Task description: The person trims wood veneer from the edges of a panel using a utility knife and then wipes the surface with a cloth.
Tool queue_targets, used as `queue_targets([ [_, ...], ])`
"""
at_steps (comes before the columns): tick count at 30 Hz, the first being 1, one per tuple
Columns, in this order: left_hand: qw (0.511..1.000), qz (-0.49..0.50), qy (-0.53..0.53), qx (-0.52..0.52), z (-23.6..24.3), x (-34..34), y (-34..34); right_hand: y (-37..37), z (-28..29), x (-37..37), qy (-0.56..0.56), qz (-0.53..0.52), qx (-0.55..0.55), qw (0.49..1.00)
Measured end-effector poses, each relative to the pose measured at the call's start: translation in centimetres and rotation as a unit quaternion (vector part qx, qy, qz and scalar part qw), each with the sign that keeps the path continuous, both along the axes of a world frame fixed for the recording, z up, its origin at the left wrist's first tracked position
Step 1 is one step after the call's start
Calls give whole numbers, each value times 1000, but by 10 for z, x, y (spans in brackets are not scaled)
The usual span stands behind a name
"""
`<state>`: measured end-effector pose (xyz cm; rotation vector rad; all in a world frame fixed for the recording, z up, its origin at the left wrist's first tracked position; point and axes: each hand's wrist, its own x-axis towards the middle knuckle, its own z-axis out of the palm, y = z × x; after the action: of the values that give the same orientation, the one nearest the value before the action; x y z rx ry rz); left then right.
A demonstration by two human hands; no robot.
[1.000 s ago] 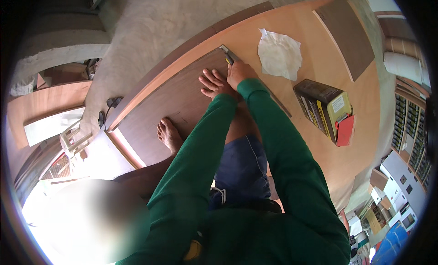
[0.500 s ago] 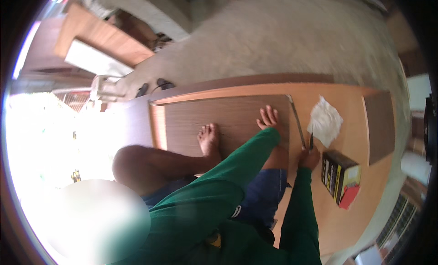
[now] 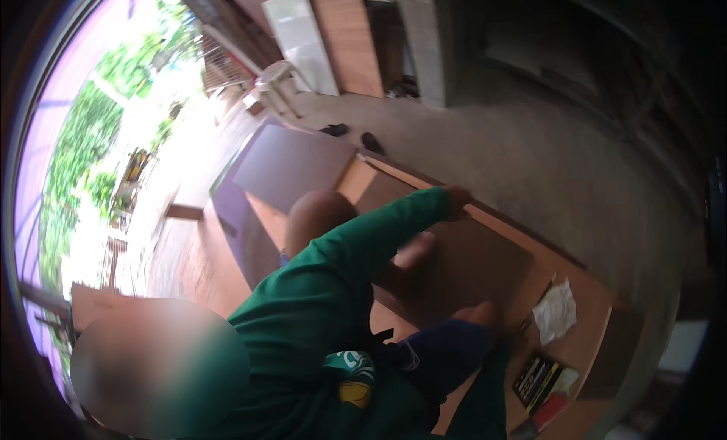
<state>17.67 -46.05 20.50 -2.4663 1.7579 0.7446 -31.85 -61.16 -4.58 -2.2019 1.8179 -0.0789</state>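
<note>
The dark brown wood-grain board (image 3: 485, 258) lies on a lighter brown panel (image 3: 356, 184), and I am sitting over it with a bare foot (image 3: 415, 249) resting on it. My left hand (image 3: 457, 203) is at the board's far edge, its fingers smeared by motion. My right hand (image 3: 509, 340) is low beside my knee, dark and blurred, so its fingers and anything in them cannot be made out. Close to it lie a crumpled white sheet (image 3: 556, 313) and a black-and-yellow box (image 3: 536, 381) with a red piece (image 3: 550, 410) by it.
Another dark panel (image 3: 291, 167) lies to the left. Dark slippers (image 3: 371, 143) are on the concrete floor (image 3: 515, 167) beyond the panels. Farther back stand a pale plastic stool (image 3: 279, 84), leaning boards (image 3: 352, 42) and a concrete post (image 3: 428, 50).
My view has swung toward the left, bringing the bright outdoors into sight. My left hand has gone from lying flat on the board to its far edge.
</note>
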Motion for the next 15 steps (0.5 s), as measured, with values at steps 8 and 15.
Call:
queue_targets([
  [8,939,-20,74,-336,226,-71,65,-6,15,8,15,34,-24,999],
  [15,956,63,48,-283,276,-99,193,-6,28,20,10,34,-40,999],
])
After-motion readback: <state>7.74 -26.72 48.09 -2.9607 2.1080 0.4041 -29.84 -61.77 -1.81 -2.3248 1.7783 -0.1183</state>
